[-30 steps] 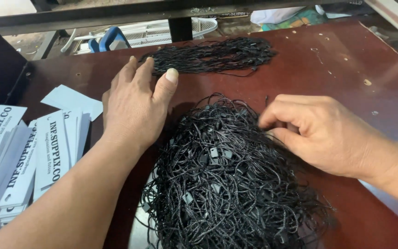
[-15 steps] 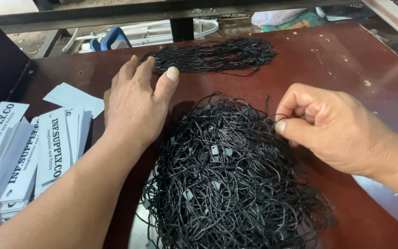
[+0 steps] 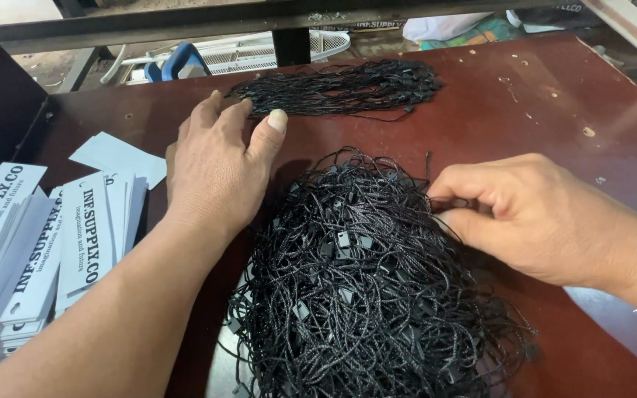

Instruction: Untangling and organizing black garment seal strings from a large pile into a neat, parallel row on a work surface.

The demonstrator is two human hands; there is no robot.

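Pinching a cord at the edge of the black pile.

White tags [image 3: 38, 250] are stacked at my far left on the table [image 3: 554, 103]. My left hand [image 3: 219, 166] lies flat and open, palm down, holding nothing, its thumb beside the big cord pile [image 3: 363, 295]. A smaller bundle [image 3: 340, 88] lies just past its fingertips. My right hand [image 3: 532, 217] is curled at the pile's right edge, thumb and fingers closed on a cord [image 3: 455, 204].
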